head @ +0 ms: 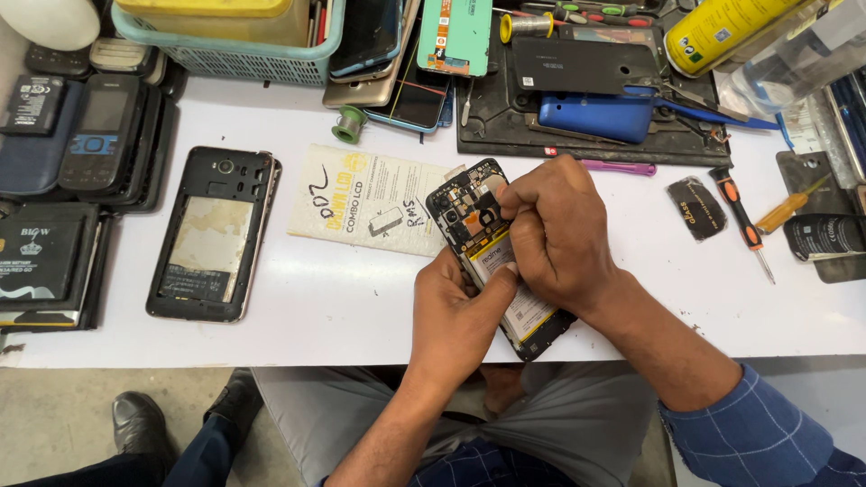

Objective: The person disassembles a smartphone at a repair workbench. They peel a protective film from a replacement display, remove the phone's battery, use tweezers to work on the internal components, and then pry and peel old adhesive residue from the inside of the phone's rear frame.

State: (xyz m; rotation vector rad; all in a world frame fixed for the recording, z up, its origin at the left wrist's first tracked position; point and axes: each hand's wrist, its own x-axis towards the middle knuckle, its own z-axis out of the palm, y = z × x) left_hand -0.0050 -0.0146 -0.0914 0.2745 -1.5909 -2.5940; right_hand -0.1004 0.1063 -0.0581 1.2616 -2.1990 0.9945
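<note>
1. Opened phone: back cover off, board and battery exposed; lies tilted near the front edge of the white table.
2. Left hand: fingers clamped on the phone's lower left side, thumb on the battery.
3. Right hand: fingers curled together, pressing at the upper board; whether they pinch a part cannot be told.
4. Risk: hard pressure may bend the battery or crack a connector; the phone could slip off the near edge.
5. Surroundings: printed paper packet touching the phone's top; second backless phone well to the left; orange-handled screwdriver to the right; black work mat behind. Nothing blocks the hands.
</note>
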